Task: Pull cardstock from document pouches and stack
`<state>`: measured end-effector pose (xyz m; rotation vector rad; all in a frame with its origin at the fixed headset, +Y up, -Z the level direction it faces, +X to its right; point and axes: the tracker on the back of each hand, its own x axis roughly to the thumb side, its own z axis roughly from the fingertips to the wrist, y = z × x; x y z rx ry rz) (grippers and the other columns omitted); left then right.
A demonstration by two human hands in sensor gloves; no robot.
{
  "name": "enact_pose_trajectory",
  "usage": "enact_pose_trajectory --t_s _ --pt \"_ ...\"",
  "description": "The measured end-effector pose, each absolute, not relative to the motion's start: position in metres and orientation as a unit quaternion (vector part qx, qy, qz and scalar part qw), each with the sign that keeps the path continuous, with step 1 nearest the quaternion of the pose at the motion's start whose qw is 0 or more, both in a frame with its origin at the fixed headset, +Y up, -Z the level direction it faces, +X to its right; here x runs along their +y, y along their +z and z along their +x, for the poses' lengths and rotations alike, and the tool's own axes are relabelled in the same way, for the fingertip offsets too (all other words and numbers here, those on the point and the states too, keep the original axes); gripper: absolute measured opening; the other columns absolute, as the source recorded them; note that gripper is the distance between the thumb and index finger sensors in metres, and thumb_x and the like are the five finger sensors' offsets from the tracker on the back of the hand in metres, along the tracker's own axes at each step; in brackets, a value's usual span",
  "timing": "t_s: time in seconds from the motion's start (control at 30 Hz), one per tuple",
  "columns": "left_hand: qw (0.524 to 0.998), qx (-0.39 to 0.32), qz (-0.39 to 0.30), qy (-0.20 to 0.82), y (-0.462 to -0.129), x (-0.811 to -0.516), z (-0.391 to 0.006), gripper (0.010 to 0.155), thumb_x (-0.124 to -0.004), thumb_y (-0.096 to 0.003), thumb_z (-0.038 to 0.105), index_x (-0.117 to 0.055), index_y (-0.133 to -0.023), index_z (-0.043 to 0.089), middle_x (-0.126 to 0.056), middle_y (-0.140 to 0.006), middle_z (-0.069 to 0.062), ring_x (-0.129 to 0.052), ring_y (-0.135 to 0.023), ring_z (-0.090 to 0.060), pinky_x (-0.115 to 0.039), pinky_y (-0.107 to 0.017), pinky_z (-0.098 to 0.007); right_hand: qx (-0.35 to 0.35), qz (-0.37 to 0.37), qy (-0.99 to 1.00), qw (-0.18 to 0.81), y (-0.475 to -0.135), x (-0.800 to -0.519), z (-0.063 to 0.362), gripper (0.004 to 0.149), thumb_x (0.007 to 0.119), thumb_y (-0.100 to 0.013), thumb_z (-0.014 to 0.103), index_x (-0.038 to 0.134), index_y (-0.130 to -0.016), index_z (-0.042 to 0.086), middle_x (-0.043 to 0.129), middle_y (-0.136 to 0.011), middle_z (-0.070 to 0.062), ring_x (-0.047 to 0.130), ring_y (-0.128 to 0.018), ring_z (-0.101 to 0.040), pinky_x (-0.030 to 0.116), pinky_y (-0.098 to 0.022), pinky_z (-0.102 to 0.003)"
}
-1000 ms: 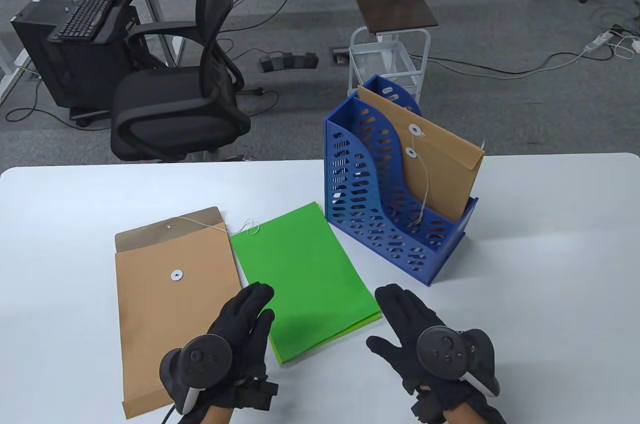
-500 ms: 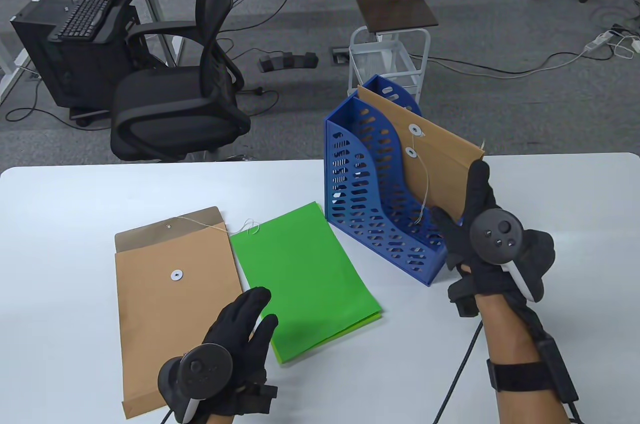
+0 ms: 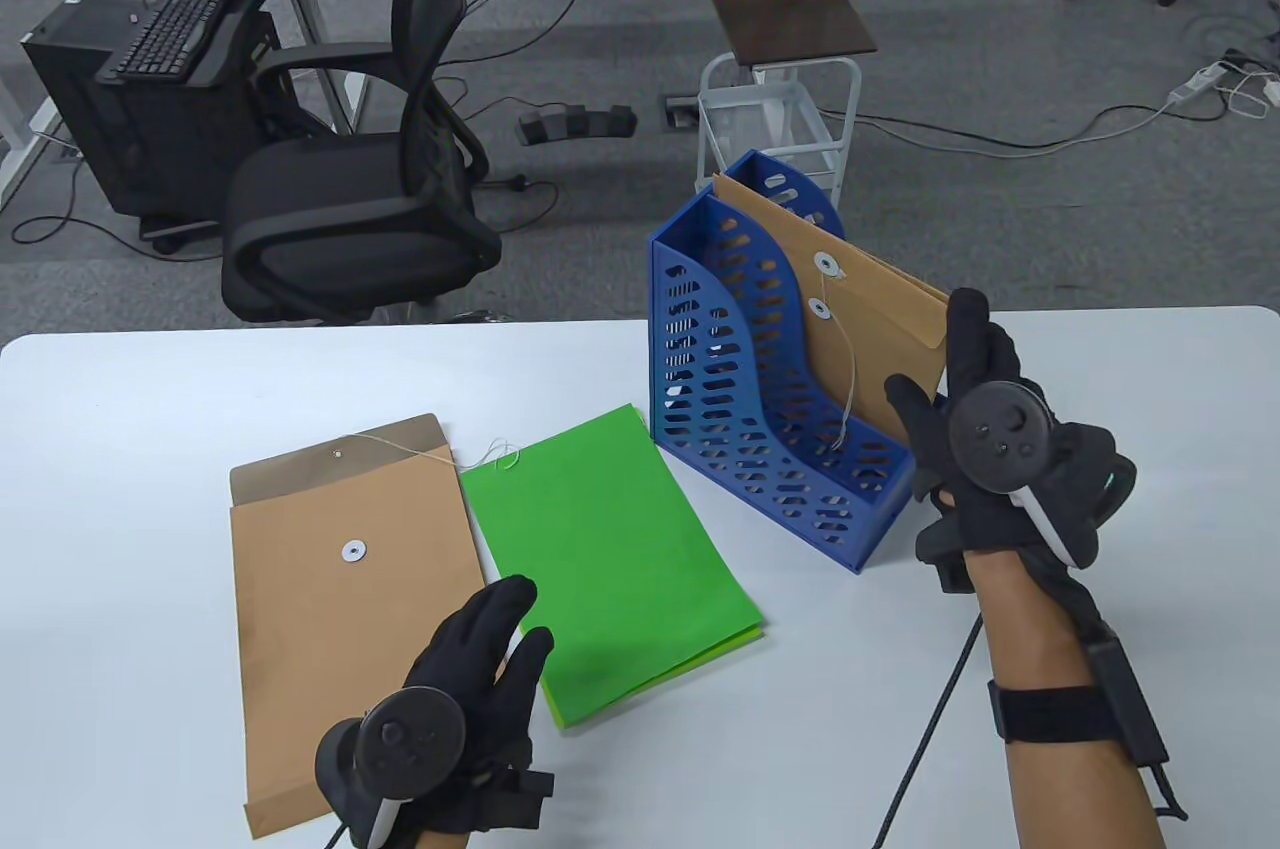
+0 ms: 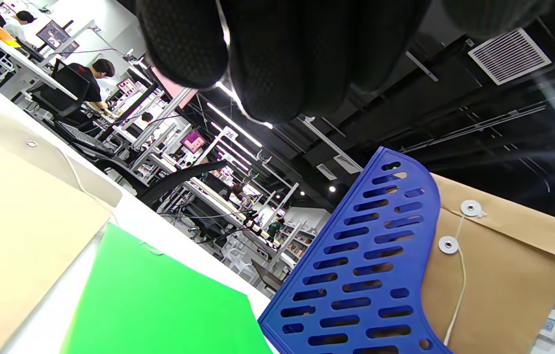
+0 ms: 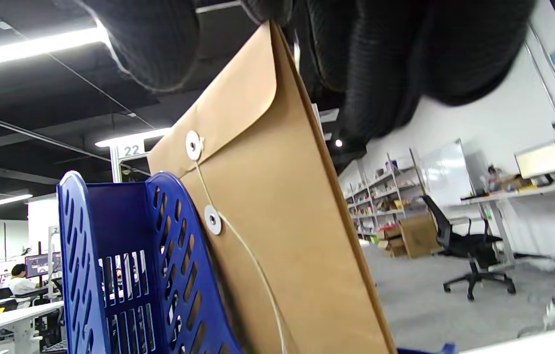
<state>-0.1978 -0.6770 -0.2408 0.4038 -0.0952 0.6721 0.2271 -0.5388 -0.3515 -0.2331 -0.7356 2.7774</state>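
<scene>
A green cardstock stack [image 3: 610,549] lies flat mid-table, also in the left wrist view [image 4: 159,300]. A brown string-tie pouch [image 3: 330,609] with its flap open lies flat to its left. My left hand [image 3: 520,619] hovers or rests, fingers extended, over the seam between them and holds nothing. A second brown pouch [image 3: 880,329], tied with string, stands in the blue file holder [image 3: 740,429]. My right hand [image 3: 935,359] grips this pouch's right edge between thumb and fingers. The right wrist view shows the pouch [image 5: 277,231] running up between them.
The white table's far edge [image 3: 300,337] runs just behind the holder. A black office chair [image 3: 370,189] and a white cart [image 3: 775,114] stand beyond it. A black cable [image 3: 935,699] trails from my right wrist across the table.
My right hand moved from the table front up to the standing pouch and took hold of its right edge; the pouch shifted slightly. My left hand barely moved.
</scene>
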Motion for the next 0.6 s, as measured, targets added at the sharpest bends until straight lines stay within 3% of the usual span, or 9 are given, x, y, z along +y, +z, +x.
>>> enact_pose_trajectory --t_s 0.27,0.37,0.6 --pt "0.926 -0.042 0.186 0.326 -0.242 -0.678 -0.198 0.058 -0.068 -0.0474 0.062 -0.074 -0.099 0.036 -0.085 -0.103 0.005 -0.092 -0.092 -0.020 -0.078 -0.067 -0.048 -0.317 -0.029 0.927 0.197 -0.336 -0.536 0.214 0.051 0.083 -0.049 0.044 0.081 -0.095 0.023 0.079 -0.104 -0.009 0.101 -0.048 -0.023 0.087 -0.028 -0.036" --pt "0.926 -0.041 0.185 0.327 -0.242 -0.677 -0.198 0.058 -0.068 -0.0475 0.062 -0.075 -0.099 0.036 -0.085 -0.103 0.005 -0.092 -0.092 -0.020 -0.078 -0.067 -0.048 -0.283 -0.003 0.920 0.271 -0.344 -0.541 0.218 0.045 0.085 -0.048 0.040 0.087 -0.089 0.022 0.088 -0.097 -0.007 0.102 -0.046 -0.022 0.087 -0.026 -0.035" --pt "0.926 -0.041 0.178 0.329 -0.243 -0.678 -0.197 0.058 -0.068 -0.0475 0.062 -0.075 -0.099 0.036 -0.086 -0.102 0.005 -0.092 -0.091 -0.020 -0.078 -0.067 -0.048 -0.171 -0.046 0.890 0.421 -0.380 -0.579 0.241 0.059 0.087 -0.044 0.053 0.082 -0.094 0.020 0.083 -0.101 -0.009 0.102 -0.051 -0.026 0.087 -0.030 -0.039"
